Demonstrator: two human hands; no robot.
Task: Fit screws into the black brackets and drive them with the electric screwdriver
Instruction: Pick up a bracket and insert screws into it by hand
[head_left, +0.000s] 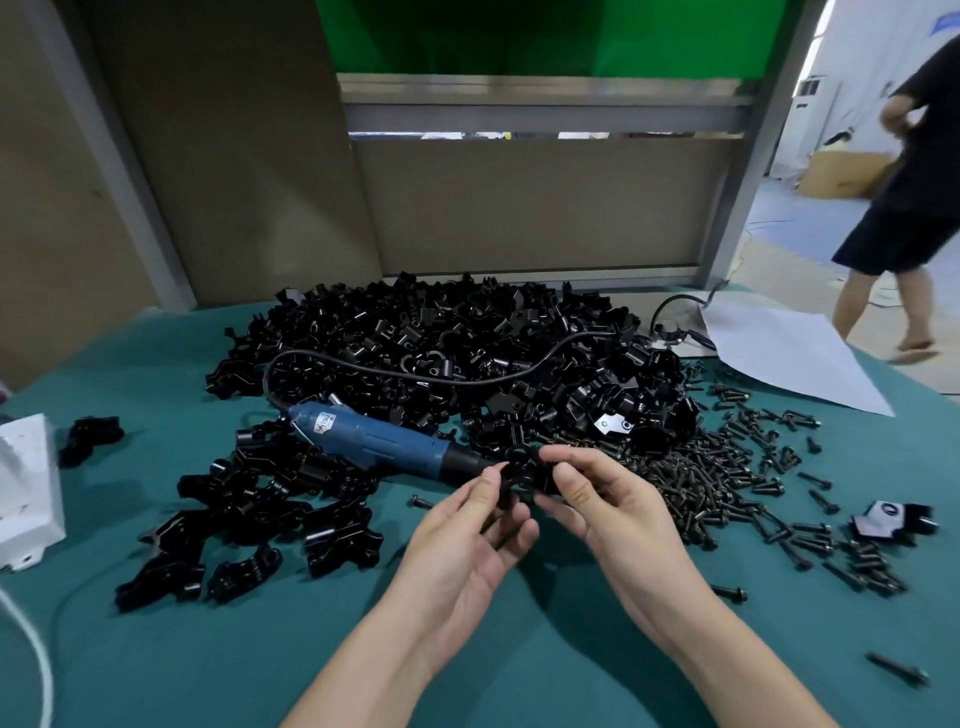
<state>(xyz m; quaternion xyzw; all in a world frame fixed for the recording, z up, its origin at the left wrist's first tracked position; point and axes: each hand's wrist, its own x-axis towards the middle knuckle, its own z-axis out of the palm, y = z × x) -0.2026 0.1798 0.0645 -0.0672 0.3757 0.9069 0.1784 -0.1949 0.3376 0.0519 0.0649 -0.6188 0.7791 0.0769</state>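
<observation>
Above the green cloth, my left hand (470, 535) and my right hand (608, 506) together pinch one black bracket (522, 475) between fingertips. Just behind it lies the blue electric screwdriver (374, 441) on its side, tip pointing right toward my hands, its black cable looping over a big heap of black brackets (441, 358). A spread of black screws (727, 483) covers the cloth to the right of my right hand. A smaller group of brackets (249, 519) lies to the left of my left hand.
A white box (28, 488) stands at the left edge with a white cord below it. A white sheet (789, 348) lies at the back right. Stray screws (896, 670) dot the near right cloth. A person walks past at the far right.
</observation>
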